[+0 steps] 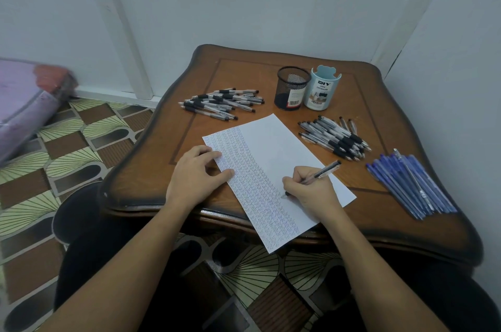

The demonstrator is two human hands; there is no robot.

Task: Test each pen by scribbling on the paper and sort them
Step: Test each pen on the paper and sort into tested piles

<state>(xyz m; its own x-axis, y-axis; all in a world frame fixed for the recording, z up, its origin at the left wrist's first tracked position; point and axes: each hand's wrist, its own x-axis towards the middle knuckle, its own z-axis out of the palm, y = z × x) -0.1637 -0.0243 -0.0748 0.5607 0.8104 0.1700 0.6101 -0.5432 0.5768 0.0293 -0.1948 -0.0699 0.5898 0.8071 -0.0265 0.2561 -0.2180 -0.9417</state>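
The paper (273, 160) is pinned flat to the desk (151, 169) by the left hand (196, 175), fingers extended, so that a pen (320, 172), gripped in the right hand (309, 190), can be tested.

One head-worn wide-angle view, facing forward and down onto the wooden table (244, 71), close in — left hand (195, 174) and right hand (309, 192) mid-frame, forearms entering from the bottom edge, wall (217, 0) across the top, floor (67, 155) at left.
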